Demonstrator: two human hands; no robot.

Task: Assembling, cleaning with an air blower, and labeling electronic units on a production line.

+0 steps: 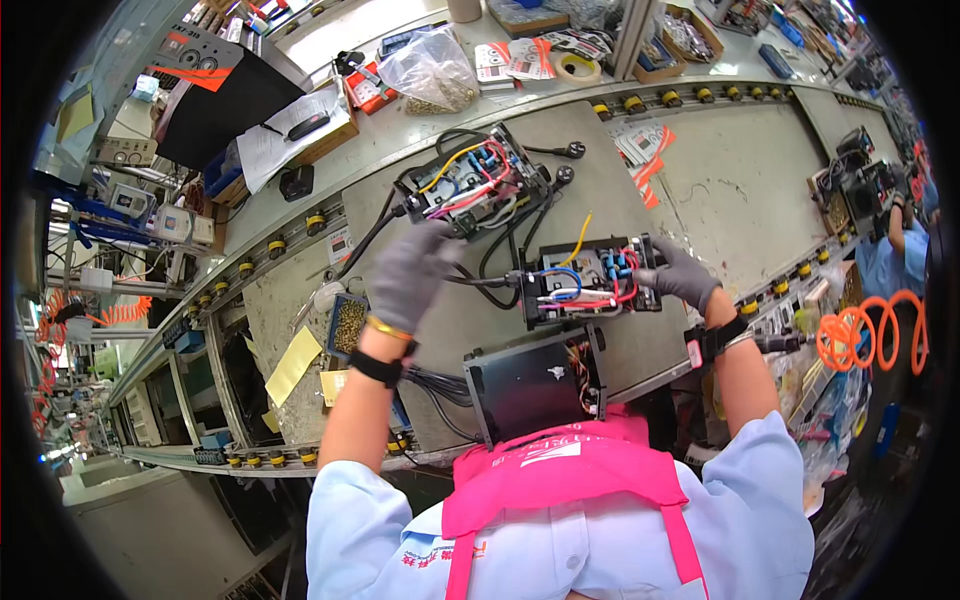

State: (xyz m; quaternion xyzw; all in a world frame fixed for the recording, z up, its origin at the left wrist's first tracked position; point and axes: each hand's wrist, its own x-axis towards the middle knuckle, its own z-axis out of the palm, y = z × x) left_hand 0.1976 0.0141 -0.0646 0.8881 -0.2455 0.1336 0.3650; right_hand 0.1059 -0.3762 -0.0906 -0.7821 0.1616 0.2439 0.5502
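Note:
My right hand [684, 273], in a grey glove, grips the right end of an open black electrical chassis [585, 285] in front of me. Blue, red, pink and yellow wires show inside it, and one yellow wire sticks up at its back. My left hand [414, 274], gloved too, is raised beside the near left corner of a second wired chassis [480, 185] farther back. Its fingers look slightly apart, with nothing seen in them. Closest to my body stands a black box-shaped housing [530, 390], its right end showing wires inside.
Black cables [435, 385] and plugs [572, 150] lie around the units. A blue bin of small screws [348, 322] and yellow paper [294, 366] are at the left. Rollers [634, 103] edge the conveyor. An orange coiled hose [872, 335] hangs right; another person [897, 255] works beyond.

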